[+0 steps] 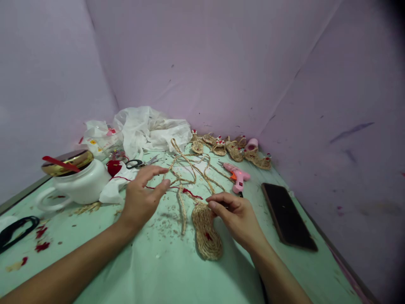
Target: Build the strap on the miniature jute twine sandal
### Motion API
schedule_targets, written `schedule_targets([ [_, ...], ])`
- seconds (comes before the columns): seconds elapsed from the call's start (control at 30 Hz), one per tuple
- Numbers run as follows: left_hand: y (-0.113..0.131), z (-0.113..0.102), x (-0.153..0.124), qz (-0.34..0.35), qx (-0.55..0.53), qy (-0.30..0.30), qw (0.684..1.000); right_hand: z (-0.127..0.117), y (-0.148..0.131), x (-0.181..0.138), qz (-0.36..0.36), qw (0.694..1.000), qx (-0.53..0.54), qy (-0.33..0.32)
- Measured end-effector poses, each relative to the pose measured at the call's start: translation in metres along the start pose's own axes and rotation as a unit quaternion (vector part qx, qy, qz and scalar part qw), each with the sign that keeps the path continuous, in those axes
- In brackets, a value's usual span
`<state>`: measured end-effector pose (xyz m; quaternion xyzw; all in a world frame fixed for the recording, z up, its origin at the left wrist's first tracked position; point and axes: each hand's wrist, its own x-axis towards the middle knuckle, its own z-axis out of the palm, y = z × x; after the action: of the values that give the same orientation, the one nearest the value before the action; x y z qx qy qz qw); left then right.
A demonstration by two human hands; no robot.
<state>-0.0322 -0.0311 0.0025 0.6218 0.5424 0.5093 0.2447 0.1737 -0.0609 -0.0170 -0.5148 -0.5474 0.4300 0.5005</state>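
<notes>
A woven straw sole [206, 230] lies flat on the pale green table [177, 274] in front of me. My right hand [236, 215] rests beside its upper end, fingers curled and pinched on the sole's edge. Loose braided straw cords [190, 173] run from the sole toward the back, with a red thread [190, 192] lying across them. My left hand [144, 194] hovers left of the cords, fingers spread and open, holding nothing.
A pink glue gun [237, 175] and a dark phone [287, 215] lie to the right. A white pot with a gold rim [77, 179], scissors [141, 162], red thread ball [114, 167] and plastic bags [148, 128] sit left. Several finished straw sandals [234, 150] line the back wall.
</notes>
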Motion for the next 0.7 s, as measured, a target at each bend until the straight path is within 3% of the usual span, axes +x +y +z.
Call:
schedule_targets([
  [0.1, -0.002, -0.012, 0.01, 0.105, 0.122, 0.083, 0.983, -0.003, -0.001, -0.001, -0.059, 0.997, -0.052, 0.012],
  [0.23, -0.005, -0.02, 0.019, 0.106, 0.12, 0.141, 0.977, -0.005, -0.001, -0.003, -0.098, 0.991, -0.096, 0.005],
  [0.3, -0.002, -0.021, 0.02, 0.076, 0.085, 0.076, 0.991, -0.004, -0.001, -0.003, -0.104, 0.988, -0.112, -0.002],
  [0.4, 0.008, -0.017, 0.013, 0.0, 0.044, -0.147, 0.988, -0.002, 0.001, -0.003, -0.126, 0.981, -0.144, -0.015],
  [0.47, 0.013, -0.012, 0.006, -0.018, 0.053, -0.245, 0.968, -0.001, 0.002, -0.003, -0.146, 0.976, -0.162, -0.028],
  [0.6, 0.014, -0.002, -0.005, 0.015, 0.058, -0.312, 0.948, 0.003, 0.003, -0.006, -0.179, 0.967, -0.174, -0.057],
  [0.7, 0.01, 0.002, -0.007, -0.016, -0.001, -0.322, 0.947, 0.006, 0.003, -0.007, -0.194, 0.962, -0.179, -0.071],
])
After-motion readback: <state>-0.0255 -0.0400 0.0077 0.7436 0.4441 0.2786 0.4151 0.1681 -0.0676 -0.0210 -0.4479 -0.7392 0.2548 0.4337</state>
